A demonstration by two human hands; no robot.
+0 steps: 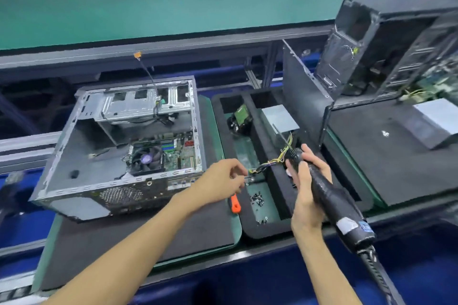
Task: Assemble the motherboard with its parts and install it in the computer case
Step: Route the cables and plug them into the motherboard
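Both hands are out over the bench. On my left, the computer case [119, 146] lies on its side on a dark foam mat [138, 228], its open face up. Inside it, the motherboard [178, 153] sits in the near right part, with the round black cooler fan [146, 158] on it. A metal drive cage [138, 104] fills the far end of the case, and a thin cable [146, 69] with an orange tag rises from it.

My left hand [223, 181] hovers just past the case's near right corner, fingertips curled together in a pinch; whatever small thing they hold is too tiny for me to tell. Just below it an orange-handled tool [235, 204] lies at the edge of a black foam tray [262, 228]. Loose dark screws [256, 199] are scattered in the tray's near pocket, a small green-topped part [241, 117] stands in a farther one, and a grey box [280, 117] with yellow and black wires [275, 161] lies beside that.

My right hand [307, 181] is wrapped around a black electric screwdriver [332, 198], its bit pointing away from me over the tray, its cord trailing toward me.

At far right, a second case [386, 49] stands upright on another dark mat [386, 153].
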